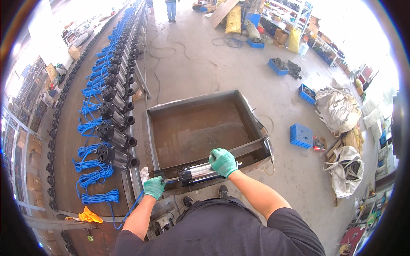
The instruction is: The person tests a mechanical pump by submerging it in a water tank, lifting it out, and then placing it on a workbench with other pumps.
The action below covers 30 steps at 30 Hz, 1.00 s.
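Observation:
A silver cylindrical pump point(200, 173) with a black ribbed end lies on its side across the near edge of a metal tank. My right hand point(223, 162), in a green glove, is closed over the pump's right part. To the left of its black end, my left hand point(154, 187), also gloved in green, has its fingers curled. A thin metallic piece point(172, 180) shows between that hand and the pump; what the fingers grip is partly hidden. A blue cable point(132, 208) passes by my left wrist and runs down to the left.
The shallow tank point(150, 141) with wet brown insides stands before me. At left, a long conveyor point(70, 170) carries a row of similar pumps point(114, 157) and blue cable coils point(95, 182). An orange cloth point(90, 216) lies near. Blue crates point(301, 135) and sacks point(337, 109) stand right.

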{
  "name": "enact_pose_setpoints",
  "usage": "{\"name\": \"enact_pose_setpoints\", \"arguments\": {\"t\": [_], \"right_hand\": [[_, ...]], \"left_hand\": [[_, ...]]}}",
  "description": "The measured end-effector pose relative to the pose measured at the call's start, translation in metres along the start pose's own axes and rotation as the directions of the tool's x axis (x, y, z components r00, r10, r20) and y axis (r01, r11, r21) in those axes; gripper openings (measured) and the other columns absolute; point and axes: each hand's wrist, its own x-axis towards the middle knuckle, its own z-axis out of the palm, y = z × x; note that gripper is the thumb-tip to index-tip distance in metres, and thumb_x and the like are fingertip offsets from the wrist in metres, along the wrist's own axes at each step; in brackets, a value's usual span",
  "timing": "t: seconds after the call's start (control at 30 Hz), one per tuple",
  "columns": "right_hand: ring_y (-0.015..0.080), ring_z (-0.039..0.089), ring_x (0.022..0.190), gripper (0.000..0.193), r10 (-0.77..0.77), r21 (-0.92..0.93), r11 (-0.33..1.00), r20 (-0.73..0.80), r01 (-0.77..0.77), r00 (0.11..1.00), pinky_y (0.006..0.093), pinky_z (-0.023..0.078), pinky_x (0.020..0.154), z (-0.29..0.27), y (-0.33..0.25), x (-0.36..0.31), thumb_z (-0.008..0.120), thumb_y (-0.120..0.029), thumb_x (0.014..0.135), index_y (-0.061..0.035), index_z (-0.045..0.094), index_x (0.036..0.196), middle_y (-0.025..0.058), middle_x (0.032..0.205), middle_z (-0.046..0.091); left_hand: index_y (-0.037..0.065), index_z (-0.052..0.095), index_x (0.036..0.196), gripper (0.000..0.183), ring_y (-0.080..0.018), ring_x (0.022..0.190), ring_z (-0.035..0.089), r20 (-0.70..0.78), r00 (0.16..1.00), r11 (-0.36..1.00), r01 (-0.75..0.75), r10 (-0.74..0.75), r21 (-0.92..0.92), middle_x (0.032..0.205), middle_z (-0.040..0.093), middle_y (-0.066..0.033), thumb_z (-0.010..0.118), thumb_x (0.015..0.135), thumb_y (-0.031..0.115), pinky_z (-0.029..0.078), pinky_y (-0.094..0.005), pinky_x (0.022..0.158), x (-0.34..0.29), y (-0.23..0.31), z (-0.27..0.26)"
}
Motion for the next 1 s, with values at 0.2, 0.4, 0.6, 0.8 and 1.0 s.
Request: {"name": "enact_pose_setpoints", "arguments": {"t": [0.2, 0.4, 0.6, 0.8, 1.0], "right_hand": [[0.0356, 0.065, 0.082, 0.01, 0.004, -0.01, 1.0, 0.01, -0.003, 1.0, 0.0467, 0.053, 0.076, 0.002, 0.003, 0.002, 0.064, -0.018, 0.085, -0.0078, 0.066, 0.083, 0.0151, 0.084, 0.067], [0.0346, 0.065, 0.082, 0.012, -0.001, -0.03, 1.0, 0.03, 0.002, 1.0, 0.0466, 0.054, 0.076, 0.004, 0.002, 0.001, 0.064, -0.02, 0.086, -0.0085, 0.066, 0.083, 0.014, 0.084, 0.066], [0.034, 0.065, 0.082, 0.012, -0.012, -0.04, 0.999, 0.029, 0.013, 1.0, 0.0464, 0.054, 0.075, 0.003, 0.003, -0.006, 0.064, -0.021, 0.086, -0.0088, 0.066, 0.083, 0.0133, 0.084, 0.066], [0.0383, 0.064, 0.09, 0.016, 0.005, 0.223, 0.975, 0.001, -0.005, 1.0, 0.0467, 0.052, 0.08, -0.006, 0.01, -0.009, 0.067, -0.021, 0.088, -0.0059, 0.067, 0.092, 0.0184, 0.092, 0.066], [0.0412, 0.061, 0.099, 0.027, 0.295, 0.084, 0.955, -0.388, -0.285, 0.873, 0.0475, 0.05, 0.089, -0.048, 0.14, -0.04, 0.068, -0.02, 0.089, -0.0018, 0.064, 0.108, 0.0217, 0.106, 0.065]], "left_hand": [[0.009, 0.07, 0.096, 0.043, -0.0238, 0.062, 0.067, 0.526, 0.842, 0.676, 0.455, -0.116, -0.579, 0.09, 0.076, -0.0148, 0.069, 0.09, 0.051, 0.051, -0.0373, 0.056, 0.014, -0.008, -0.021], [0.008, 0.063, 0.1, 0.042, -0.0197, 0.059, 0.063, 0.847, 0.519, -0.151, 0.833, -0.116, -0.532, 0.086, 0.072, -0.0154, 0.062, 0.096, 0.049, 0.04, -0.0298, 0.044, 0.012, -0.006, -0.014], [0.012, 0.064, 0.1, 0.014, -0.0202, 0.064, 0.065, 0.412, 0.91, -0.061, 0.409, -0.048, -0.91, 0.083, 0.07, -0.0093, 0.068, 0.096, 0.025, 0.052, -0.0322, 0.055, -0.01, -0.015, 0.024], [0.012, 0.064, 0.102, 0.024, -0.0178, 0.063, 0.064, 0.457, 0.874, -0.221, 0.419, -0.163, -0.881, 0.081, 0.069, -0.0065, 0.063, 0.1, 0.036, 0.051, -0.0327, 0.056, -0.01, -0.001, 0.026], [0.011, 0.063, 0.115, 0.033, -0.0147, 0.062, 0.062, 0.282, 0.78, -0.068, 0.295, -0.558, -0.953, 0.088, 0.068, -0.0048, 0.065, 0.098, 0.039, 0.053, -0.0278, 0.052, -0.061, 0.001, 0.013]]}}
